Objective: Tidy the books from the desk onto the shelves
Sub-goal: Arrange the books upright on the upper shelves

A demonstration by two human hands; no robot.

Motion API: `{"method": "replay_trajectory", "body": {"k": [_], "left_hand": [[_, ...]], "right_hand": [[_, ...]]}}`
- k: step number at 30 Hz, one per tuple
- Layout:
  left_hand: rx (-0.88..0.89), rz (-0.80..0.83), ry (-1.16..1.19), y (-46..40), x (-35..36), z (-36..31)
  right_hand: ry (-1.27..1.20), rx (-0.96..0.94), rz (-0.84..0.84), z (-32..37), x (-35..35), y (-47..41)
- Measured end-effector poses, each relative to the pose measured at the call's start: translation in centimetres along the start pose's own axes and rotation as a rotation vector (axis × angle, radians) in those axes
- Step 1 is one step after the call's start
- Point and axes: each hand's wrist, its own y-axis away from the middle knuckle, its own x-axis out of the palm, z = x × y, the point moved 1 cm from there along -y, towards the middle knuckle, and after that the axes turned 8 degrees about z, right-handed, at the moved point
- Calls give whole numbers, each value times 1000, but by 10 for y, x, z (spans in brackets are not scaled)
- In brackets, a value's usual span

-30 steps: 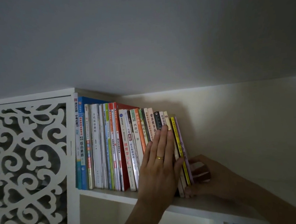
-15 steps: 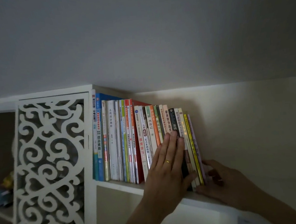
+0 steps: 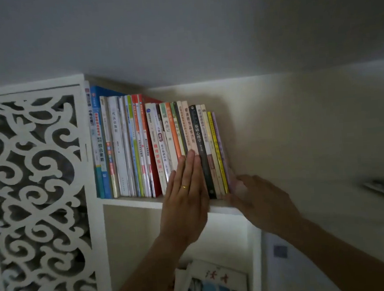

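Left grip [image 3: 185, 191]: fingers straight, flat on the spines, lower than before.
Right grip [image 3: 251, 193]: blurred, cannot tell; was curled behind the end book.
Books [image 3: 154, 145]: upright row on the shelf [image 3: 131, 201].

Shelf unit [image 3: 131, 201]: white. Side panel [image 3: 36, 179]: white, cut-out scroll pattern, dark behind the holes.
Wall [image 3: 298, 126]: cream. Ceiling [image 3: 178, 28]: grey.
Row of books [image 3: 155, 148], left to right: white spine with coloured print, blue book [image 3: 98, 138], several white and pale ones, light-blue and green thin spines, red book [image 3: 151, 148], white spines with red and orange print, orange book [image 3: 173, 133], green, beige, black book [image 3: 200, 144] with white lettering, cream, yellow book [image 3: 216, 148], lilac book [image 3: 220, 143] at the end.
Ring [image 3: 184, 187] on left hand [image 3: 186, 202]: gold.
Book in the lower compartment [image 3: 214, 284]: white cover, red characters, blue picture.
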Motion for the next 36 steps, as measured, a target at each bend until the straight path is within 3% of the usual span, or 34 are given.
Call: {"method": "replay_trajectory", "body": {"k": [3,7,12,19,24,27,30,32,33,36], "left_hand": [[-41,39,-62,18,10,-8],[-179,19,22,36,14,-39],[84,-72,102,40,8,-120],[254,-61,288,-9,7,-261],[332,-72,396,-31,23,-377],[388,-54,448,-42,32,-447],[415,13,414,-58,36,-503],[422,63,354,-70,44,-533],[424,89,336,-74,49,-546],[453,90,398,-83,62,-575]], "right_hand": [[290,-16,-128,-22,11,28],[295,-64,-256,-49,10,62],[337,-33,-263,-84,-9,114],[284,101,-540,-169,-83,194],[147,275,-495,-248,-134,262],[81,508,-434,-292,-162,296],[100,688,-563,-335,-189,321],[-88,818,-677,-367,-202,328],[-293,897,-694,-382,-206,328],[-1105,1002,-503,-409,-215,319]]}}
